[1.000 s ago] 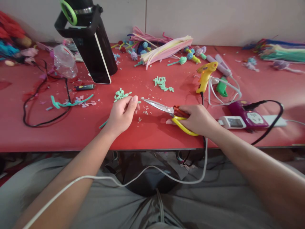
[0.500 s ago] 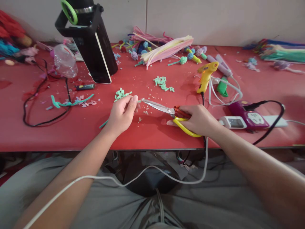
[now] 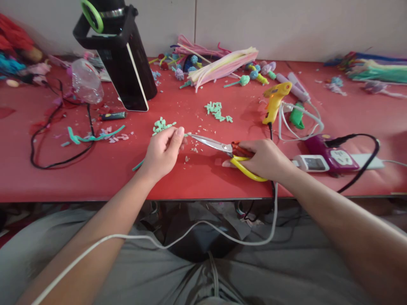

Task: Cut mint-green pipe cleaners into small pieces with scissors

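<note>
My left hand (image 3: 165, 150) is closed in a pinch around a green pipe cleaner (image 3: 137, 165), whose tail shows below the wrist and whose tip pokes out past the thumb. In my right hand (image 3: 262, 159) is a pair of scissors (image 3: 213, 144) with one orange and one yellow handle loop. Their blades look nearly closed, and the points meet the pipe cleaner's tip by my left thumb. Short green cut pieces (image 3: 161, 125) lie in a heap just behind my left hand. A second heap of green pieces (image 3: 216, 111) sits farther right.
A black flask (image 3: 127, 67) stands at the back left. Bundled pipe cleaners (image 3: 224, 67) lie along the wall. A yellow glue gun (image 3: 276, 101) and a purple power socket (image 3: 333, 154) with cords are on the right. A white cable (image 3: 203, 223) crosses over my lap.
The scissor blades have closed slightly at the pipe cleaner's tip. Both hands stay in nearly the same place.
</note>
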{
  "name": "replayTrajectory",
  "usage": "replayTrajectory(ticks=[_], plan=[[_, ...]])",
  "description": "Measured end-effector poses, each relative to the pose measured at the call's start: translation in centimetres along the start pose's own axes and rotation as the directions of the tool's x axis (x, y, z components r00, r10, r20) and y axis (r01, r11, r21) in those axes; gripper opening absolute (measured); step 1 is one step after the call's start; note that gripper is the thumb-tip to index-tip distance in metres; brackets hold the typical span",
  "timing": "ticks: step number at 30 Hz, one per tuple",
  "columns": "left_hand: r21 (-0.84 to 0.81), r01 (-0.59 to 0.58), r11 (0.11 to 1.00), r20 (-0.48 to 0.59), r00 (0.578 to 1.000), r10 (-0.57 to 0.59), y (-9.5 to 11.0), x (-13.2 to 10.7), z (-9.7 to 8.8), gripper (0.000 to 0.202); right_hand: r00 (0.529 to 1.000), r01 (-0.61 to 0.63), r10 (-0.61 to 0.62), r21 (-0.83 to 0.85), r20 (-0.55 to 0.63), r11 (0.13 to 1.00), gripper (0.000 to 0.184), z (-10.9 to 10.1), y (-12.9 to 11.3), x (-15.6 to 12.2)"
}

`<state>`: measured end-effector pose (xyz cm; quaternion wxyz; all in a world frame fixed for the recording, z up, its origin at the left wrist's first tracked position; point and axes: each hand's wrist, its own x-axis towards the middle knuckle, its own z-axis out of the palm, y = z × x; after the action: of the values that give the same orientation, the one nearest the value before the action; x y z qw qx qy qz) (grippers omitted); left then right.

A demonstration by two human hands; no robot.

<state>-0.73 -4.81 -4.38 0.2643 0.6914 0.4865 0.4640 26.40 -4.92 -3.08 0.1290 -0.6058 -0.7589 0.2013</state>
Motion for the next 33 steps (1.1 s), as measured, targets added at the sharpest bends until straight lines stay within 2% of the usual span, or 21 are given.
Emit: replayTrajectory(ticks=[4,11,19,33], plan=[[-0.014,0.01,1.0,0.004,1.0,-0.01,-0.08,-0.01,0.03,0.052,1.0,-0.017,0.017,0.01,0.004,1.0,0.079,-0.01,-0.07,-0.07],[-0.017,0.021,1.0,-0.023,1.0,-0.022,-0.56,-0.04,-0.09,0.053,1.0,0.024,-0.024,0.015,0.009,1.0,0.077,-0.11,0.16,-0.21],[-0.077,0.042,0.996,-0.045,0.998,-0.045,0.01,0.03,-0.07,0.053,1.0,0.029,-0.029,0.021,-0.001,0.999,0.076,-0.11,0.17,-0.23],[0.011,-0.025,1.0,-0.033,0.999,0.025,-0.2,0.0,-0.18,0.052,0.998,0.057,-0.057,0.032,0.001,0.998,0.076,-0.23,0.04,-0.2]])
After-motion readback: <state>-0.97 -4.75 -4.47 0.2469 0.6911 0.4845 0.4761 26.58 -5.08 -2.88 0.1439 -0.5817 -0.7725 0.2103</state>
